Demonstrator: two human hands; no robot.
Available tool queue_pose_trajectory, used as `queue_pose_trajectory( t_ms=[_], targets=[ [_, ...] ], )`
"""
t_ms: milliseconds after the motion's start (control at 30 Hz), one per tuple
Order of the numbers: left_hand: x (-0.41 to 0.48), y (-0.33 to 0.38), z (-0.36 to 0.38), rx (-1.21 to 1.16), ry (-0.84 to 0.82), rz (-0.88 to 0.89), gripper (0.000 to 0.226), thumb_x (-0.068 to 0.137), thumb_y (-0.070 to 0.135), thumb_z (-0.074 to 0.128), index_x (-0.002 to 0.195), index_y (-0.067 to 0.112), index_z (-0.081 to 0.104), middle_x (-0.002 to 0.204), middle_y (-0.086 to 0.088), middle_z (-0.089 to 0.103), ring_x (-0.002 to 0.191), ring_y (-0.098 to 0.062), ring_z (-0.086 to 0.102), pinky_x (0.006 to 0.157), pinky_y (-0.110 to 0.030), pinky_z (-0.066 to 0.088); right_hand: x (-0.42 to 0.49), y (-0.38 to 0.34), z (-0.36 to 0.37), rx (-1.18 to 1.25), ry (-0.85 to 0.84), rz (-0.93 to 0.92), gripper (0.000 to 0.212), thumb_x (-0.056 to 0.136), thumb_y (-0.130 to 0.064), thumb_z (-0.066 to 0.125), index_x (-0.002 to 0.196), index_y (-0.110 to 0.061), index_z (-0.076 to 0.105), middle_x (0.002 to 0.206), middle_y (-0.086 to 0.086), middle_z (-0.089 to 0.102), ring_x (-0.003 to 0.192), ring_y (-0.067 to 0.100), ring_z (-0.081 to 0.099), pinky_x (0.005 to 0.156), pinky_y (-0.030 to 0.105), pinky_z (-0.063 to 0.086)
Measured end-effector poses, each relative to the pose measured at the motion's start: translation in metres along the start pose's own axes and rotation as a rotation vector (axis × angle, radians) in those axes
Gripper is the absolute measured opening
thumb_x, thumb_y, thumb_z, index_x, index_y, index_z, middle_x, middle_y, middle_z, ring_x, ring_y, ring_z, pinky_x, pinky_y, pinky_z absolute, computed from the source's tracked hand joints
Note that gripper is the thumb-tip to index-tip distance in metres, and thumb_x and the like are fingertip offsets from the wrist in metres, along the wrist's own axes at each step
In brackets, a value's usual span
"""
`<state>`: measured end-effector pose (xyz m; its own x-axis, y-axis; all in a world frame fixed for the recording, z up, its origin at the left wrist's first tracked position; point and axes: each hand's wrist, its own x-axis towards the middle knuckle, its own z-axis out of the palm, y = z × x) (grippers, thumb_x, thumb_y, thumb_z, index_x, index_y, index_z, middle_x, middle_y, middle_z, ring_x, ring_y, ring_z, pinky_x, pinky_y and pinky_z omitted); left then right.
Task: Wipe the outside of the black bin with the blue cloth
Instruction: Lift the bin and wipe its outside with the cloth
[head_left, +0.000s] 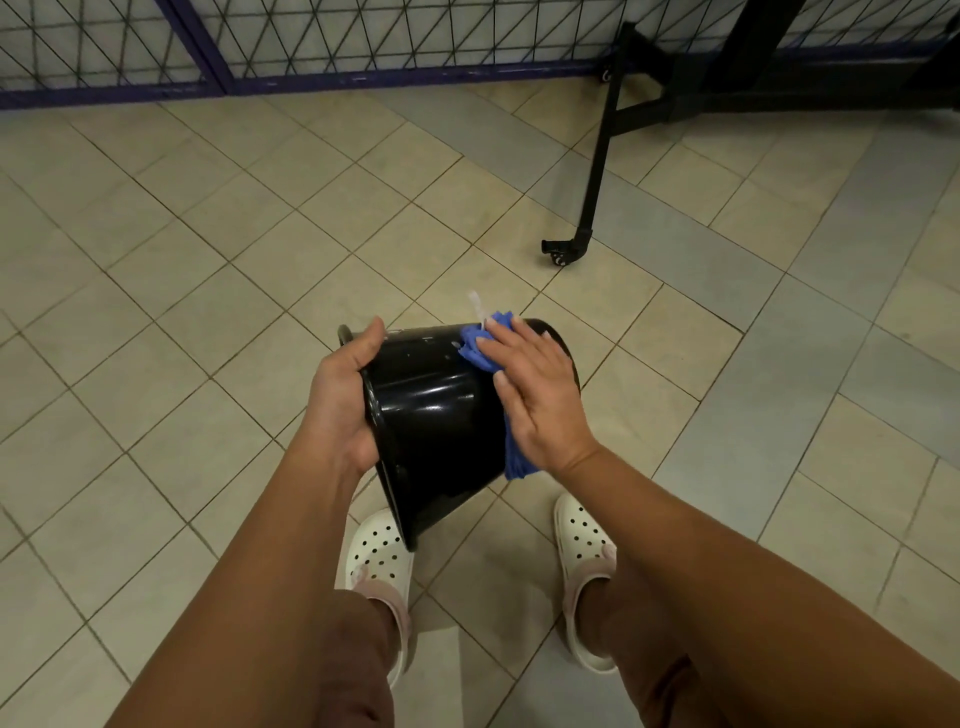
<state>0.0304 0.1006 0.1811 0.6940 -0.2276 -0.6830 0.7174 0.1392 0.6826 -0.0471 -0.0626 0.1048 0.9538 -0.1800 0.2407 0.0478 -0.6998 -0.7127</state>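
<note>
A glossy black bin (436, 415) hangs in the air on its side, its wide rim toward the left and its base toward the right. My left hand (340, 400) grips the rim, fingers curled over the edge. My right hand (535, 395) lies flat with straight fingers on the bin's outer wall near the base, pressing the blue cloth (480, 345) against it. The cloth shows above my fingertips and again under my wrist. A small white tag sticks up from the cloth.
Beige and grey floor tiles (208, 270) spread all around. My feet in white perforated clogs (376, 556) stand directly below the bin. A black metal stand leg on a castor (563, 254) is ahead to the right. A wire-mesh fence (311, 41) runs along the back.
</note>
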Motion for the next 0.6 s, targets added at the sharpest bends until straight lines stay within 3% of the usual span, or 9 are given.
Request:
queue_pose_trajectory(
  t_ms=[100, 267, 367, 500, 600],
  targets=[
    [-0.004, 0.002, 0.005, -0.028, -0.021, 0.022, 0.033, 0.096, 0.038, 0.054, 0.092, 0.009, 0.069, 0.084, -0.015, 0.077, 0.071, -0.03, 0.075, 0.073, -0.042, 0.055, 0.019, 0.008, -0.012, -0.164, -0.041, -0.005, 0.046, 0.098, -0.034, 0.026, 0.136, -0.02, 0.048, 0.142, -0.001, 0.047, 0.139, 0.018, 0.03, 0.116, 0.037, 0.017],
    [-0.007, -0.004, 0.011, 0.018, -0.032, 0.04, 0.03, 0.095, 0.037, 0.056, 0.084, 0.012, 0.068, 0.074, -0.009, 0.076, 0.065, -0.026, 0.074, 0.069, -0.04, 0.054, 0.016, 0.008, -0.004, -0.151, 0.053, 0.25, 0.045, 0.098, -0.032, 0.028, 0.131, -0.014, 0.053, 0.133, 0.005, 0.055, 0.132, 0.023, 0.039, 0.113, 0.038, 0.027],
    [-0.004, -0.001, 0.006, 0.005, -0.008, 0.036, 0.03, 0.093, 0.039, 0.058, 0.084, 0.012, 0.068, 0.077, -0.011, 0.075, 0.067, -0.027, 0.073, 0.069, -0.039, 0.054, 0.007, 0.007, 0.0, -0.068, 0.128, 0.105, 0.038, 0.098, -0.025, 0.034, 0.123, -0.01, 0.059, 0.129, 0.006, 0.059, 0.126, 0.024, 0.046, 0.109, 0.043, 0.033],
    [0.001, 0.001, -0.002, 0.005, -0.03, 0.008, 0.038, 0.093, 0.042, 0.057, 0.096, 0.006, 0.069, 0.09, -0.018, 0.075, 0.075, -0.032, 0.074, 0.074, -0.041, 0.056, -0.002, -0.003, 0.002, -0.001, 0.056, -0.196, 0.033, 0.096, -0.014, 0.042, 0.123, -0.007, 0.059, 0.133, 0.008, 0.056, 0.133, 0.022, 0.041, 0.112, 0.045, 0.029],
    [0.0, -0.001, 0.003, 0.023, -0.08, -0.024, 0.042, 0.097, 0.042, 0.052, 0.094, 0.005, 0.071, 0.087, -0.016, 0.076, 0.073, -0.029, 0.075, 0.07, -0.037, 0.057, 0.007, -0.014, 0.003, -0.078, -0.02, -0.229, 0.035, 0.095, -0.015, 0.041, 0.126, -0.009, 0.056, 0.133, 0.008, 0.056, 0.131, 0.022, 0.044, 0.112, 0.043, 0.03]
  ],
)
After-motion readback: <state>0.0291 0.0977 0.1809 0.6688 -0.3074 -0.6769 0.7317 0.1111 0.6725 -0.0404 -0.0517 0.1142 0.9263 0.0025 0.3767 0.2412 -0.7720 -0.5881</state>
